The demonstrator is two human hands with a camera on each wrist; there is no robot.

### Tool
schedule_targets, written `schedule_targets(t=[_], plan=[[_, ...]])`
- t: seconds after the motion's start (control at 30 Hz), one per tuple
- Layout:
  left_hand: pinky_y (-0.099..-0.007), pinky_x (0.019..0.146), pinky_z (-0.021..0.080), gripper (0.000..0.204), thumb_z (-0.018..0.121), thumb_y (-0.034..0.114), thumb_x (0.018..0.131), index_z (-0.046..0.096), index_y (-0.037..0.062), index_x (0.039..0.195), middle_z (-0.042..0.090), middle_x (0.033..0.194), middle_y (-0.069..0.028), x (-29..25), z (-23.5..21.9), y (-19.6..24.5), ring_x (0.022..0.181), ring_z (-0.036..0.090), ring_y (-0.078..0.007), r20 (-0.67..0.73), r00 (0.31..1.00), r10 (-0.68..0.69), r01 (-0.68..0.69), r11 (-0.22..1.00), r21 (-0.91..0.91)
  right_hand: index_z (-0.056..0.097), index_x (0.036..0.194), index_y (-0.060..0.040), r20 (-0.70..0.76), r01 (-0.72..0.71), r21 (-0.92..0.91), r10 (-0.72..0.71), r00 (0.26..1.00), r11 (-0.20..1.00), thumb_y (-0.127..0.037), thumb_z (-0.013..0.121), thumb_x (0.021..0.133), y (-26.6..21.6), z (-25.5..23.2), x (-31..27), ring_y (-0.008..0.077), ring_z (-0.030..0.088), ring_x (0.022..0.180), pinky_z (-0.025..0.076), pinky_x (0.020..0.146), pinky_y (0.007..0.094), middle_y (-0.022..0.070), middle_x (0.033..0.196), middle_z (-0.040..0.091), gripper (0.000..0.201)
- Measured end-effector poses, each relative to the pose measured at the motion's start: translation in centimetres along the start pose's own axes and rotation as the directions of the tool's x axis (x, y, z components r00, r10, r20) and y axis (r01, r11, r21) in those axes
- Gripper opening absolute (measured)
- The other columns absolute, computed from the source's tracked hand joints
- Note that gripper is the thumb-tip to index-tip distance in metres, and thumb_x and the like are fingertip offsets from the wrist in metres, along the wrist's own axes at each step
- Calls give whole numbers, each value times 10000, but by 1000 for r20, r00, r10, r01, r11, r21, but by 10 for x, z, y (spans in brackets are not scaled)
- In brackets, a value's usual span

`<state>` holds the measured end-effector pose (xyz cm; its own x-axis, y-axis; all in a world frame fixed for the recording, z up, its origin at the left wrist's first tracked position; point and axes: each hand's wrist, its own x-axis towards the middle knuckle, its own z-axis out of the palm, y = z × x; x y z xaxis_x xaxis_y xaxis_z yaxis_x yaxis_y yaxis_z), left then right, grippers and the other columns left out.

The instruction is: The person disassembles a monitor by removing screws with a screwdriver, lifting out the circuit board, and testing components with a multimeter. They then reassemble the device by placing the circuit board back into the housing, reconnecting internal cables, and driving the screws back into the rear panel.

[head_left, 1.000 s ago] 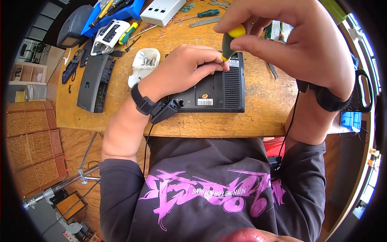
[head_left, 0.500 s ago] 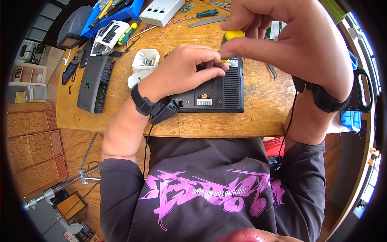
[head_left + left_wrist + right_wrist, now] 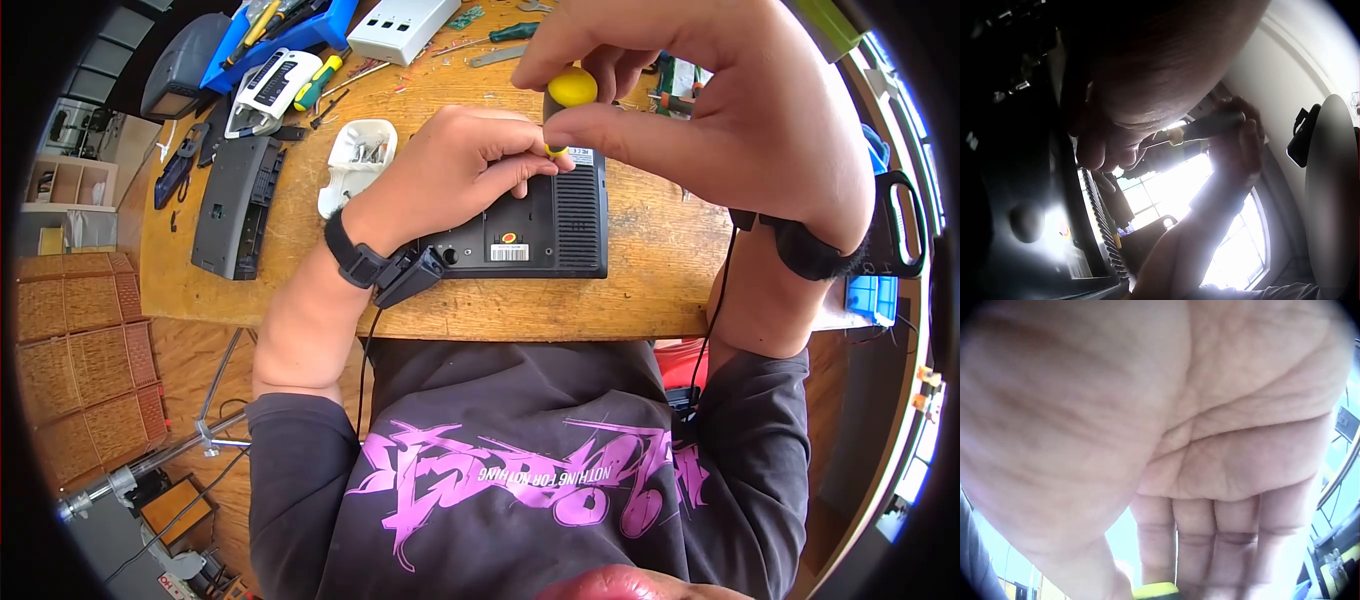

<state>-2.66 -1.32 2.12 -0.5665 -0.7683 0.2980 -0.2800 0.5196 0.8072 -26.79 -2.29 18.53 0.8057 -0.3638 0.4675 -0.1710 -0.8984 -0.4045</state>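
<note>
In the head view, a black plastic device (image 3: 530,222) with vent slots and a barcode label lies flat on the wooden bench. My right hand (image 3: 700,115) grips a screwdriver (image 3: 572,88) with thumb and fingers at its handle, whose yellow end faces up. Over the device's upper part, my left hand (image 3: 465,165) pinches around the screwdriver's lower end with thumb and forefinger. The left wrist view shows the thin shaft running from the dark handle (image 3: 1210,126) to those fingertips. The tip is hidden. In the right wrist view, the yellow handle end (image 3: 1157,589) shows beyond my palm.
Left of the device stands a white dish (image 3: 345,192) holding small metal parts. A dark grey plastic cover (image 3: 228,215) lies farther left. Behind are a white box (image 3: 395,32), a blue tool bin (image 3: 335,35) and a yellow-green screwdriver (image 3: 318,84). Orange-handled pliers (image 3: 676,103) lie behind the right hand.
The right hand has turned about the screwdriver handle, its fingers swinging away and then back to the left. The handle's yellow end now faces up more. The left hand and device have barely moved.
</note>
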Motion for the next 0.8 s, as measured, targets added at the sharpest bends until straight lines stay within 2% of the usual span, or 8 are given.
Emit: schedule_targets(t=[0.07,0.17,0.23,0.33,0.43,0.5,0.73,0.8], plan=[[-349,680,572,132,761,107,1051,845,35,1123,782,888,-115,0,0,0,725,766,-193,3,1000,20,-20,1000,17,825,1032,10,6,-122,-23,122,993,992,-155,901,924,-9,1,4,284,779,763,629,684,350,148,904,803,211],[-347,677,568,138,786,145,1046,840,48,1127,769,865,-109,-1,2,0,706,752,-196,-8,1000,17,-16,999,48,821,998,5,92,-41,-240,65,994,970,-139,892,910,-10,1,8,289,763,743,615,672,351,140,859,785,183],[-345,676,566,148,813,165,1031,837,53,1126,763,854,-103,1,4,5,697,743,-197,-19,1000,-5,7,998,61,816,986,-1,101,-60,-227,85,991,972,-137,885,903,-7,3,8,288,751,730,601,660,351,137,823,766,173],[-340,654,545,174,870,200,994,811,42,1039,731,809,-86,2,3,12,676,720,-191,-98,993,70,-57,990,129,812,982,-5,106,-97,-218,122,987,971,-139,881,902,-9,4,8,288,739,713,590,646,352,133,797,752,171],[-326,621,514,234,905,221,971,772,29,960,693,752,-66,2,4,3,652,701,-171,-119,992,39,-24,992,122,809,969,-10,111,-84,-214,109,988,973,-145,879,907,-10,4,9,284,728,692,584,635,353,130,777,741,165],[-313,598,491,246,879,206,1002,746,18,915,683,723,-46,1,4,5,650,705,-144,-92,993,-72,72,997,-3,805,956,-14,127,-68,-200,95,987,977,-148,879,912,-8,3,8,284,720,672,578,625,355,128,762,732,160],[-314,607,505,150,839,144,1026,775,15,984,716,746,-65,1,0,17,676,726,-130,-14,999,-32,32,999,-26,786,917,-15,122,-64,-187,88,989,980,-155,878,922,-11,0,7,305,697,633,552,598,372,131,722,703,167],[-311,633,532,106,834,122,1020,802,23,1042,751,789,-80,1,5,15,697,734,-130,-83,996,-22,16,997,-73,776,905,-11,123,-101,-162,122,985,982,-152,875,919,-2,4,4,314,699,636,550,597,379,134,723,701,174]])
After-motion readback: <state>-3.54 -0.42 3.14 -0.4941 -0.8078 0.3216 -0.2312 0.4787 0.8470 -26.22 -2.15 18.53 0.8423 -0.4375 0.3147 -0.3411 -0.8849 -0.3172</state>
